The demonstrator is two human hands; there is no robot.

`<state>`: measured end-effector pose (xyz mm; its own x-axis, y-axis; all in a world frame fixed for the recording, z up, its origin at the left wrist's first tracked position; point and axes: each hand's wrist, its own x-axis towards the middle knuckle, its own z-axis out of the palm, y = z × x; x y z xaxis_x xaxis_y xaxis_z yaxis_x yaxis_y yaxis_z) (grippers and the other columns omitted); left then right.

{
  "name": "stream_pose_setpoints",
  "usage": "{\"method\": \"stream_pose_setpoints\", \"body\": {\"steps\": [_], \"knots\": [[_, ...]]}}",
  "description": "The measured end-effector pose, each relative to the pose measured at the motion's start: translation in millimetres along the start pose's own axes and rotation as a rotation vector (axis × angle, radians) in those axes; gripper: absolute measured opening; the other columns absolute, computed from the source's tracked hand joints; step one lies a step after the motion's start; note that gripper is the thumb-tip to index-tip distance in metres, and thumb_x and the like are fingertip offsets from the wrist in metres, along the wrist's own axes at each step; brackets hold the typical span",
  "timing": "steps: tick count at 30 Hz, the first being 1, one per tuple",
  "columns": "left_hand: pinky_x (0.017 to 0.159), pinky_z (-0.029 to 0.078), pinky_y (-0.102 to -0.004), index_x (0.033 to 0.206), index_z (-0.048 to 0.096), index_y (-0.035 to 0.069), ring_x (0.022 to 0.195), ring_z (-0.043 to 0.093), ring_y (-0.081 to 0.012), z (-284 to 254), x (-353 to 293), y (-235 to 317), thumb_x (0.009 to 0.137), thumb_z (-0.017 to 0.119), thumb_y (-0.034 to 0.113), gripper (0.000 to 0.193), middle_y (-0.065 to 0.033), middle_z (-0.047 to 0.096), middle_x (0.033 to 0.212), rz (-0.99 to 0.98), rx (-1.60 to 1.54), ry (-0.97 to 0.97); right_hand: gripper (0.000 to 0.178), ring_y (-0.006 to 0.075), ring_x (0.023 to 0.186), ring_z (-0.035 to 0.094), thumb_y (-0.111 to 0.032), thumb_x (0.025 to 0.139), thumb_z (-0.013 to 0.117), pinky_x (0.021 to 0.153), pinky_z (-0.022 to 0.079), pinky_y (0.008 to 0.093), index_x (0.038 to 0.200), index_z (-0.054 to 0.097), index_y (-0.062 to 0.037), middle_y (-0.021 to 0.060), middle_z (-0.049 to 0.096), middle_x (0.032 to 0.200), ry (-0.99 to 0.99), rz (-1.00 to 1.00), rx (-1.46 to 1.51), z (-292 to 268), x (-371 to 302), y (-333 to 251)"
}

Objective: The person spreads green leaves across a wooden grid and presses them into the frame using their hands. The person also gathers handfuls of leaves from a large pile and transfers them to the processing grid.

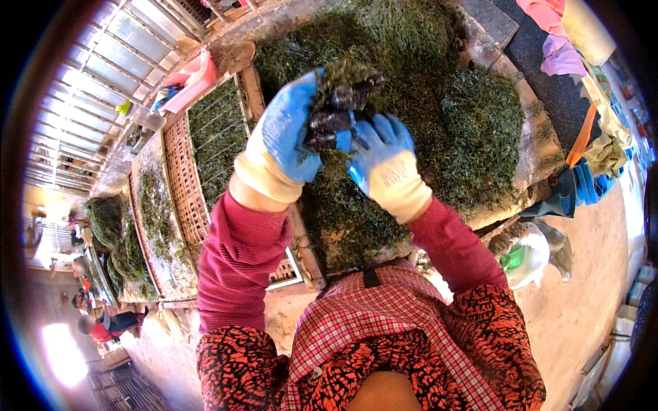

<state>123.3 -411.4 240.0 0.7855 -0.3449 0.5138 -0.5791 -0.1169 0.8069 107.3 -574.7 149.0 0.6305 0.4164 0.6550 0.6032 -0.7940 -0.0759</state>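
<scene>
My left hand, in a blue-coated cream glove, is closed around a small clump of dark green, stringy seaweed. Close beside it, my right hand wears a matching glove, its fingers bent inward against the same clump. Shiny black pieces show between the two hands; I cannot tell whether they are finger coverings or part of what is held. Beneath both hands, a thick heap of seaweed covers much of the worktable.
Left of the table stands a brown lattice rack beside a seaweed-covered panel. A pink basin lies beyond it. At the right are blue boots and a white bag. Another person is far left.
</scene>
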Motion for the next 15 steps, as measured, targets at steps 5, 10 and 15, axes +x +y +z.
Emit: {"method": "stream_pose_setpoints", "body": {"steps": [5,10,15], "knots": [[0.067,0.054,-0.0303,0.124,0.057,0.001,0.087,0.065,-0.0211,-50,52,51,0.100,0.053,0.029,0.037,-0.0130,0.067,0.104,-0.430,-0.829,-0.048,0.038,0.0305,0.102,0.061,-0.011,0.082,0.059,0.094,0.048,0.0455,0.121,0.060,-0.0114,0.0126,0.064,0.110,-0.296,0.187,-0.065,119,-60,38],[0.077,0.054,-0.0295,0.124,0.057,-0.001,0.094,0.065,-0.0197,-167,75,74,0.097,0.055,0.023,0.037,-0.0121,0.066,0.109,0.123,0.446,-0.152,0.018,0.0265,0.064,0.064,-0.008,0.083,0.058,0.059,0.054,0.0379,0.099,0.067,-0.0071,0.0090,0.066,0.079,-0.560,0.452,-0.277,173,-189,116],[0.077,0.055,-0.0310,0.127,0.056,-0.003,0.094,0.066,-0.0209,-206,27,122,0.092,0.060,0.011,0.037,-0.0131,0.066,0.110,0.111,0.816,-0.145,0.029,0.0178,0.085,0.062,-0.019,0.087,0.067,0.083,0.051,0.0330,0.113,0.066,-0.0051,0.0070,0.068,0.097,-0.170,1.284,1.012,178,-239,177]]}}
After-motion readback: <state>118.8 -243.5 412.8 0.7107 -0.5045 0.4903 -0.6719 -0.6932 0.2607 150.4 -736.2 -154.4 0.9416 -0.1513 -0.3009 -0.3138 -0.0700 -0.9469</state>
